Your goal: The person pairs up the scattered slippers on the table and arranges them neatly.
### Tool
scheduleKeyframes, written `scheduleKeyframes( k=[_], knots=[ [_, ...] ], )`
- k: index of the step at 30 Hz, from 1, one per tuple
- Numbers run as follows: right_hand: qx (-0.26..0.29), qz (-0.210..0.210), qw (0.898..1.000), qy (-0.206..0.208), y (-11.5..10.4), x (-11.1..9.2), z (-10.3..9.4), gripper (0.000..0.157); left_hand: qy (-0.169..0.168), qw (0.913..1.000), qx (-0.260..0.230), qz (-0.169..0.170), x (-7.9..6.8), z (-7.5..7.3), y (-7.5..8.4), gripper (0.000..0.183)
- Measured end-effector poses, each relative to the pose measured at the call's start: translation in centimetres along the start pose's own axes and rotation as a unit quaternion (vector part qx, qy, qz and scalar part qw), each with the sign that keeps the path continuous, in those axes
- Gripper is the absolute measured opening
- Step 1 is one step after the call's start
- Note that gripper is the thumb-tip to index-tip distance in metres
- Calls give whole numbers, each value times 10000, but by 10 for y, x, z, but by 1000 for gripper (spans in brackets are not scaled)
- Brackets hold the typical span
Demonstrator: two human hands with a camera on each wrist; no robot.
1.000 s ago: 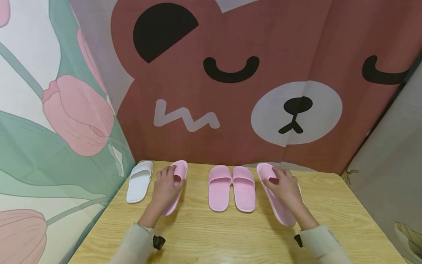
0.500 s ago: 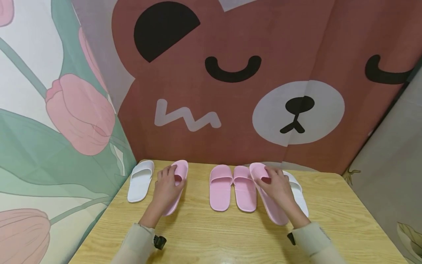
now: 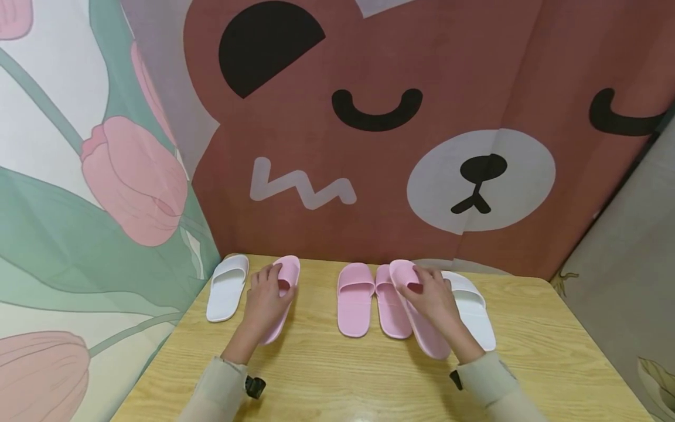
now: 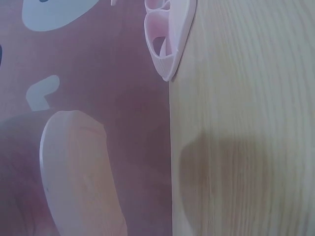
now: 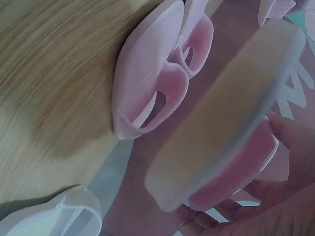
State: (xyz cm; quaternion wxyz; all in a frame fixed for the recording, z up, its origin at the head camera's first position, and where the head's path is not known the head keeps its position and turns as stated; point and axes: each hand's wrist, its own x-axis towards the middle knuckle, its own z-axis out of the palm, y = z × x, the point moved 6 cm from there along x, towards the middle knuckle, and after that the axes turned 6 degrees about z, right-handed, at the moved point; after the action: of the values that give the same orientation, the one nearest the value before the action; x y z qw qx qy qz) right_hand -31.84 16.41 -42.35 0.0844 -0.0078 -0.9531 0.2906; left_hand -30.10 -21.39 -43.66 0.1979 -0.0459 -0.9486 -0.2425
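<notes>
My left hand (image 3: 266,302) grips a pink slipper (image 3: 289,271) by its strap. In the left wrist view that slipper's sole (image 4: 91,182) is raised, and a shadow falls on the wood. My right hand (image 3: 435,298) holds another pink slipper (image 3: 429,335) by the strap, tilted, with its toe to the upper left. Its underside (image 5: 226,118) shows off the table in the right wrist view. Between the hands two pink slippers, a left one (image 3: 354,313) and a right one (image 3: 392,313), stand side by side. The held right slipper partly covers the right one.
A white slipper (image 3: 227,293) lies at the table's far left. Another white slipper (image 3: 477,316) lies to the right, partly behind my right hand. The wooden table (image 3: 337,381) meets a bear-print cloth (image 3: 295,234) at its back edge. Patterned cloths hang on both sides.
My right hand has moved left with its pink slipper, which now overlaps the standing pair. The right white slipper has come into fuller view. My left hand has hardly moved.
</notes>
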Motion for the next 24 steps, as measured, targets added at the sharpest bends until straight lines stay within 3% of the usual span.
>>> scheduleKeyframes(
  k=[24],
  knots=[
    [159,-107,9998,-65,-38,1,23,75,14,10000,9,3,-2,-1,-4,71]
  ],
)
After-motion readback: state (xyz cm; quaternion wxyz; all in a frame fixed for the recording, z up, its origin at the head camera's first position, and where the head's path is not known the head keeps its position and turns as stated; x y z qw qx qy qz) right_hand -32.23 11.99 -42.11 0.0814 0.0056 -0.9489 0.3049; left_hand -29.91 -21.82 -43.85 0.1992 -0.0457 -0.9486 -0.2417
